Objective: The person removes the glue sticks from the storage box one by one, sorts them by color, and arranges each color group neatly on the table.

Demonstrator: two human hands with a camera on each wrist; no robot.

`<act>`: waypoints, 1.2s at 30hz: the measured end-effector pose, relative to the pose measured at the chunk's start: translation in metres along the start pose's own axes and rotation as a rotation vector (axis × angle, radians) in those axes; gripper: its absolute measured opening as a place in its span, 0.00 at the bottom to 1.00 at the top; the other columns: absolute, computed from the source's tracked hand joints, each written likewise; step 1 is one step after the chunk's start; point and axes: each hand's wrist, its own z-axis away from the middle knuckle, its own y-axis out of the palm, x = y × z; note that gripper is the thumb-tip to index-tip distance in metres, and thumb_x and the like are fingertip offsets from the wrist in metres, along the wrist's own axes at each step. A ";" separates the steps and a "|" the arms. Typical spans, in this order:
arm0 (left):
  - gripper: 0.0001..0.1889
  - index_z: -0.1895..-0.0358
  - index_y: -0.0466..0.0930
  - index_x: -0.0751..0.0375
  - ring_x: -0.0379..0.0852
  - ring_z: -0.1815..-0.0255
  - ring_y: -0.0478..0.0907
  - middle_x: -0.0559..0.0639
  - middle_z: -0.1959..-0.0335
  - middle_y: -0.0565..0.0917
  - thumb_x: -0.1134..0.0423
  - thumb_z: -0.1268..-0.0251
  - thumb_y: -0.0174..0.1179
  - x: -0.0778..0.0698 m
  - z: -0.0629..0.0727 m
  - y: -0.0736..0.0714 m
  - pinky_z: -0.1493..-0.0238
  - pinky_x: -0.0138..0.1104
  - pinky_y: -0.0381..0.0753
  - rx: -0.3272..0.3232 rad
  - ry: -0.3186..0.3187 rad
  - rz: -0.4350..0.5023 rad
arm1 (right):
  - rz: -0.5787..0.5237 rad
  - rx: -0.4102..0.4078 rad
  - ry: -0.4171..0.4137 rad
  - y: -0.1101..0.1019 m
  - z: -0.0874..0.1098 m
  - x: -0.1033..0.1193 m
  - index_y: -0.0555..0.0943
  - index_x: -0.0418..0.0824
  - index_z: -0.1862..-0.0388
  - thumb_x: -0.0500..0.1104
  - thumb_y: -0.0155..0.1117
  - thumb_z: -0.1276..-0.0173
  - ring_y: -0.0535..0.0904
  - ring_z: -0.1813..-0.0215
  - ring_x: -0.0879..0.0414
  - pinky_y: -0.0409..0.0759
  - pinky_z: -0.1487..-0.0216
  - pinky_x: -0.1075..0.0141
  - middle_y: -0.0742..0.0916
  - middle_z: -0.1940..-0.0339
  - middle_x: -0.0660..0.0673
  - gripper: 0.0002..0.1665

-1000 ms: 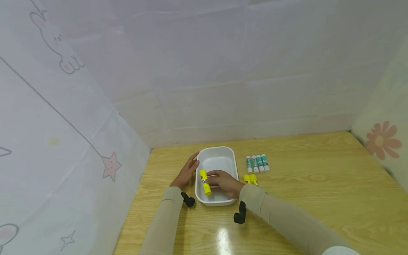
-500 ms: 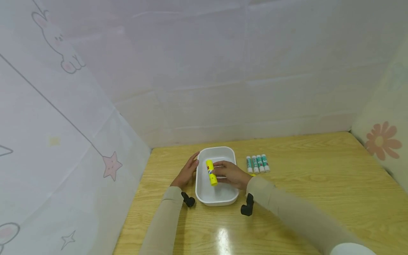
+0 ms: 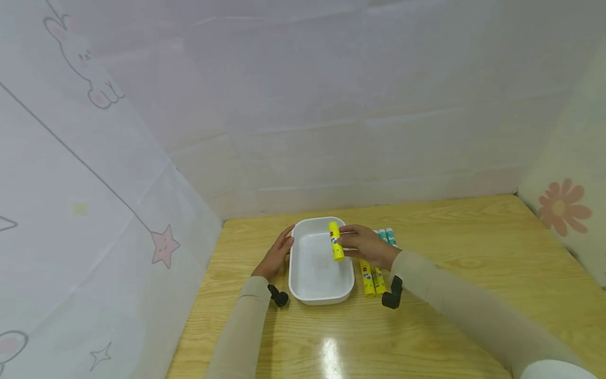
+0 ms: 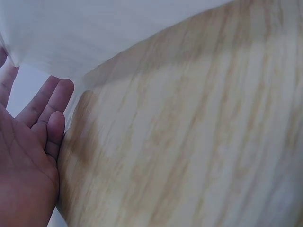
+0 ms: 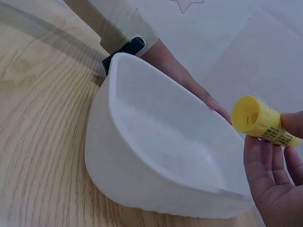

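My right hand [image 3: 371, 248] pinches a yellow glue stick [image 3: 336, 243] between thumb and fingers, above the right side of a white tray [image 3: 318, 273]. From the right wrist, the hollow end of the glue stick [image 5: 258, 118] faces the camera, close over the tray [image 5: 142, 137]. On the opposite side, my left hand [image 3: 275, 258] lies along the tray's left wall, fingertips at the rim. Extended fingers of the left hand [image 4: 28, 156] show beside the white wall in the left wrist view.
Two yellow glue sticks [image 3: 367, 279] lie right of the tray, below the right hand. Behind that hand, several teal-and-white glue sticks [image 3: 391, 237] are partly hidden. The wooden table [image 3: 473, 247] meets a pale cloth wall [image 3: 303, 131] at the back.
My right hand has carried the yellow glue stick from over the tray's near left part up and right to its right side. The left hand and tray have stayed in place.
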 end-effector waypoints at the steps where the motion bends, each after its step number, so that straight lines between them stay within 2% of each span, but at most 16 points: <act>1: 0.28 0.25 0.52 0.30 0.60 0.40 0.73 0.55 0.31 0.68 0.41 0.25 0.45 0.000 0.000 0.000 0.35 0.59 0.62 -0.003 0.003 -0.003 | 0.001 -0.001 -0.002 -0.004 0.002 -0.001 0.61 0.39 0.29 0.45 0.62 0.28 0.72 0.34 0.45 0.73 0.37 0.53 0.72 0.33 0.38 0.34; 8: 0.27 0.26 0.54 0.24 0.58 0.40 0.73 0.52 0.32 0.68 0.39 0.27 0.45 0.000 0.001 0.001 0.35 0.57 0.63 -0.011 -0.013 -0.014 | 0.013 -0.018 0.011 -0.033 0.014 -0.008 0.59 0.38 0.28 0.44 0.61 0.27 0.71 0.34 0.43 0.69 0.35 0.50 0.72 0.34 0.37 0.35; 13: 0.28 0.26 0.54 0.26 0.58 0.40 0.73 0.51 0.32 0.69 0.38 0.27 0.45 0.000 0.001 0.001 0.34 0.59 0.60 -0.025 -0.012 -0.040 | 0.036 -0.036 0.016 -0.052 0.023 -0.014 0.57 0.36 0.26 0.45 0.60 0.27 0.69 0.32 0.42 0.67 0.33 0.49 0.70 0.32 0.35 0.36; 20: 0.28 0.27 0.54 0.23 0.59 0.39 0.74 0.51 0.32 0.69 0.36 0.28 0.45 0.000 -0.001 0.002 0.34 0.62 0.57 -0.025 -0.015 -0.051 | 0.103 -0.036 0.034 -0.078 0.035 -0.034 0.55 0.34 0.26 0.46 0.58 0.26 0.68 0.31 0.40 0.66 0.33 0.47 0.68 0.30 0.33 0.37; 23: 0.28 0.26 0.53 0.24 0.59 0.38 0.72 0.51 0.31 0.68 0.37 0.28 0.45 0.001 -0.003 0.002 0.34 0.60 0.58 -0.016 -0.015 -0.036 | 0.112 -0.053 0.044 -0.088 0.041 -0.039 0.54 0.34 0.26 0.45 0.57 0.25 0.68 0.32 0.41 0.67 0.34 0.48 0.67 0.31 0.32 0.37; 27: 0.29 0.24 0.51 0.30 0.60 0.35 0.69 0.55 0.29 0.65 0.41 0.25 0.44 0.002 -0.006 0.001 0.33 0.59 0.59 0.014 -0.011 -0.007 | 0.128 -0.074 0.056 -0.095 0.050 -0.040 0.54 0.33 0.27 0.46 0.58 0.25 0.68 0.32 0.40 0.68 0.34 0.47 0.67 0.31 0.32 0.37; 35: 0.30 0.22 0.47 0.39 0.61 0.35 0.69 0.61 0.28 0.62 0.48 0.22 0.43 -0.026 0.005 0.003 0.33 0.57 0.61 0.068 -0.043 -0.004 | 0.194 -0.101 0.110 -0.098 0.059 -0.049 0.57 0.33 0.28 0.49 0.61 0.27 0.68 0.33 0.41 0.69 0.35 0.48 0.66 0.30 0.33 0.38; 36: 0.30 0.22 0.47 0.37 0.61 0.35 0.69 0.61 0.28 0.63 0.46 0.22 0.43 -0.022 0.003 0.004 0.33 0.57 0.60 0.060 -0.040 -0.008 | 0.202 -0.106 0.111 -0.098 0.061 -0.050 0.57 0.33 0.28 0.49 0.61 0.27 0.69 0.33 0.42 0.69 0.35 0.49 0.67 0.30 0.32 0.38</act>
